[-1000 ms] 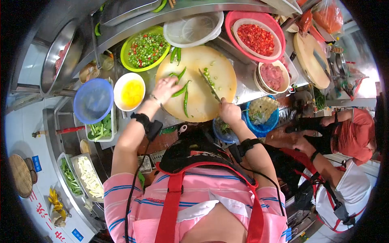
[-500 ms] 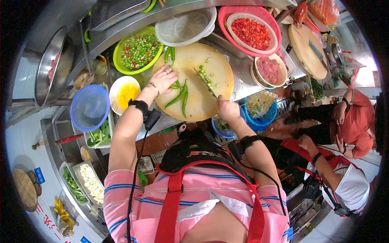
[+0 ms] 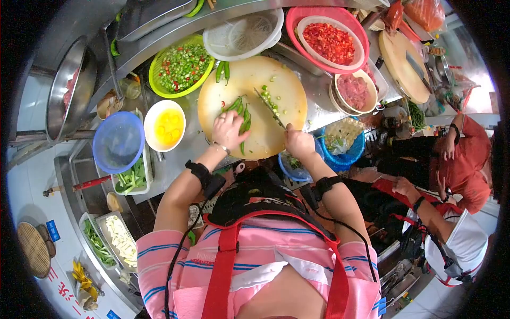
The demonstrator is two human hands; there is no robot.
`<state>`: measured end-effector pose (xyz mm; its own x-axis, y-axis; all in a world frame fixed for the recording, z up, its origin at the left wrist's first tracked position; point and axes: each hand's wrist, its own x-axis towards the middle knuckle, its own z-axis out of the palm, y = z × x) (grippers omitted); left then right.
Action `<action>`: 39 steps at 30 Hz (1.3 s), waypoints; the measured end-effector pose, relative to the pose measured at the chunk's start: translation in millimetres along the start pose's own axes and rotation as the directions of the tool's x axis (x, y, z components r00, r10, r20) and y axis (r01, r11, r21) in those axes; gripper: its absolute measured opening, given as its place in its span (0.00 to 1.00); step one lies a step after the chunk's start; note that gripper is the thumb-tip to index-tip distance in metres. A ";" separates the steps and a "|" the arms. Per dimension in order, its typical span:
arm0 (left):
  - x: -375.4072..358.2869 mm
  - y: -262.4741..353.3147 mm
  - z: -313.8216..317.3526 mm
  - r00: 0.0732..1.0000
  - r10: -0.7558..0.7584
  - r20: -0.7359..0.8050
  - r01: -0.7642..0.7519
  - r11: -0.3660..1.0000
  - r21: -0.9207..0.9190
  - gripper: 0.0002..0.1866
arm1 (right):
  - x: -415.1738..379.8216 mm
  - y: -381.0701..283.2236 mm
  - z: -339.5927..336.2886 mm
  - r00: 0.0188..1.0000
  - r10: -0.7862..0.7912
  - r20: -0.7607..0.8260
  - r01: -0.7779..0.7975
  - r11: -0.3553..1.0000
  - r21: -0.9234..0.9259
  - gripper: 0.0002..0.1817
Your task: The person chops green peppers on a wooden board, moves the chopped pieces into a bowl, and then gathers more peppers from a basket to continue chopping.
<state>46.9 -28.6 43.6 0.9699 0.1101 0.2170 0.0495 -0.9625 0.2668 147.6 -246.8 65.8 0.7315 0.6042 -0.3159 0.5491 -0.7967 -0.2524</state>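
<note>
On the round chopping board (image 3: 215, 141) my left hand (image 3: 228, 130) has its fingers closed over a bunch of green chillies (image 3: 245, 118), whose tips stick out past my fingers. My right hand (image 3: 299, 143) grips a knife (image 3: 272, 110), seen almost edge-on with its blade standing on the board. Cut green chilli pieces (image 3: 272, 98) lie along the blade's far side. Two whole chillies (image 3: 227, 72) rest at the board's back edge. A small red bit sits near my left fingers. My right palm hides the knife's handle.
Behind the board stand a green basket (image 3: 152, 74) of chopped chillies, a white colander (image 3: 241, 37) and a pink basin (image 3: 293, 26) with chopped red chilli. A bowl of egg yolks (image 3: 168, 126) is at left, a bowl of meat (image 3: 353, 91) at right. Two people (image 3: 467, 159) stand at far right.
My left hand has moved toward me and right, from the board's left side onto the chillies, which are now bunched together. The right hand and knife have stayed nearly still.
</note>
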 end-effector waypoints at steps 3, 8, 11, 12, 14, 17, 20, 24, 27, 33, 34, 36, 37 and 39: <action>-14.5 8.2 4.9 0.999 0.005 -0.039 -0.005 1.000 0.005 0.21 | -0.3 -0.5 -0.1 1.000 -0.020 -0.003 0.020 1.000 -0.014 0.10; -13.8 3.8 13.3 0.997 0.036 -0.073 -0.036 0.999 0.002 0.17 | -0.6 0.1 0.9 0.999 -0.025 -0.028 0.024 1.000 -0.010 0.11; -4.5 0.6 19.5 0.995 0.063 -0.076 -0.065 0.997 -0.028 0.13 | -0.5 0.2 -0.1 0.999 -0.025 -0.026 0.026 1.000 0.006 0.11; -3.2 -1.3 25.2 0.996 0.044 -0.072 -0.048 0.997 -0.054 0.12 | 0.5 1.5 2.0 0.999 -0.026 -0.027 0.026 1.000 0.006 0.11; -3.8 -1.1 29.5 0.997 0.029 -0.068 -0.034 0.996 -0.079 0.11 | 2.2 5.7 8.3 0.998 -0.033 -0.055 0.035 0.999 0.024 0.11; -8.0 1.6 28.7 0.996 0.028 -0.082 -0.037 0.993 -0.110 0.10 | -0.9 12.1 6.0 0.996 -0.050 -0.078 0.053 0.998 0.045 0.11; -13.3 3.4 27.0 0.988 0.066 -0.137 -0.082 0.990 -0.114 0.09 | -25.9 8.3 -10.9 0.999 -0.043 -0.033 0.046 0.994 0.096 0.12; -14.6 4.2 32.0 0.980 0.052 -0.192 -0.084 0.983 -0.166 0.09 | -48.1 9.4 -9.8 0.986 -0.149 -0.074 0.155 0.984 0.090 0.12; -14.6 4.5 36.0 0.975 0.054 -0.217 -0.093 0.980 -0.176 0.10 | -50.1 7.4 -3.5 0.978 -0.207 -0.031 0.208 0.976 0.060 0.11; -18.0 1.5 37.3 0.981 0.027 -0.190 -0.074 0.967 -0.242 0.09 | -35.8 -13.6 3.8 0.985 -0.169 0.017 0.168 0.985 0.046 0.10; -14.0 0.8 36.3 0.979 0.018 -0.204 -0.072 0.962 -0.262 0.08 | -34.1 -17.1 7.3 0.986 -0.167 0.010 0.166 0.985 0.046 0.10; -9.9 -4.2 33.7 0.975 0.045 -0.219 -0.099 0.965 -0.242 0.08 | -29.8 -19.1 18.4 0.985 -0.174 -0.018 0.175 0.983 0.052 0.12; -10.9 -6.2 32.1 0.973 0.063 -0.221 -0.113 0.968 -0.222 0.08 | -30.6 -21.8 16.5 0.985 -0.174 -0.018 0.175 0.984 0.040 0.11; -12.5 -7.3 30.8 0.977 0.078 -0.200 -0.123 0.966 -0.226 0.09 | -36.1 -20.5 7.4 0.981 -0.189 -0.045 0.192 0.977 0.087 0.10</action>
<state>41.7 -30.6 10.0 0.9036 0.0822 0.4204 -0.1255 -0.8876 0.4433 107.0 -252.2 75.6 0.6318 0.7429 -0.2211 0.6425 -0.6615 -0.3868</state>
